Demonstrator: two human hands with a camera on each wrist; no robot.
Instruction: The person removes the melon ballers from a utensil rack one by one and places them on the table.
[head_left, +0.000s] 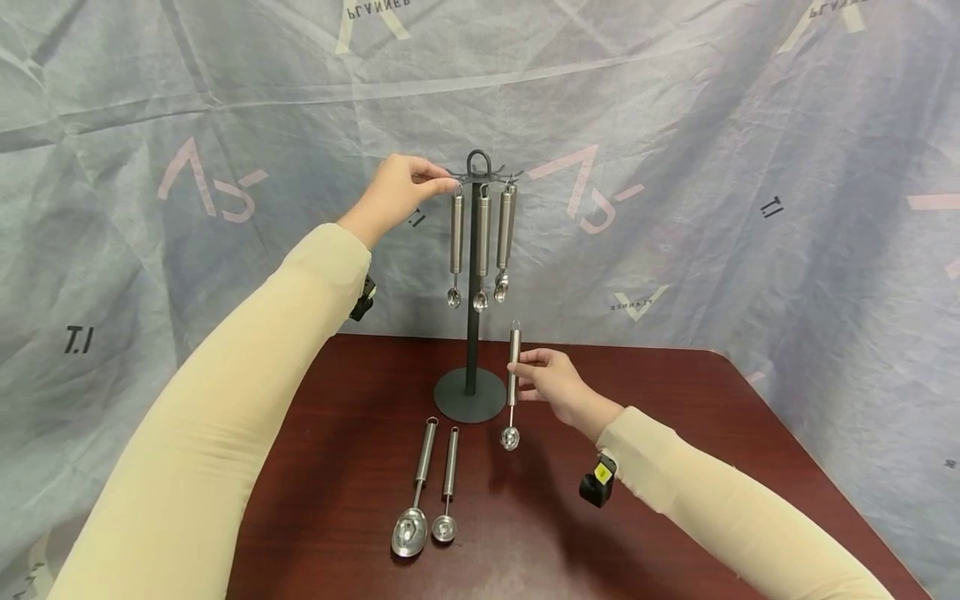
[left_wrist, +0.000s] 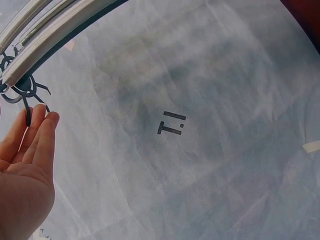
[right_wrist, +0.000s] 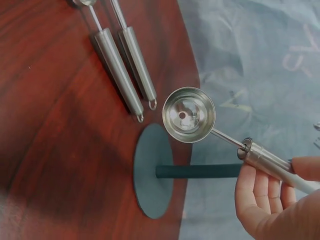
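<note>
My right hand (head_left: pixel 557 385) pinches the steel handle of a melon baller (right_wrist: pixel 190 120) between thumb and fingers. It hangs nearly upright in the head view, round bowl down, just right of a dark metal rack (head_left: pixel 472 350). At the rack's top, my left hand (head_left: pixel 399 193) pinches one of the hooks (left_wrist: pixel 27 107) with thumb and fingertips. Several steel scoops (head_left: pixel 483 237) with small bowls hang from other hooks, close to the left fingers.
On the dark red table (head_left: pixel 637 500) lie a scoop with a large oval bowl (head_left: pixel 409 533) and one with a small round bowl (head_left: pixel 444 528), in front of the rack's round base (head_left: pixel 457 408). A grey printed cloth (head_left: pixel 712 167) hangs behind.
</note>
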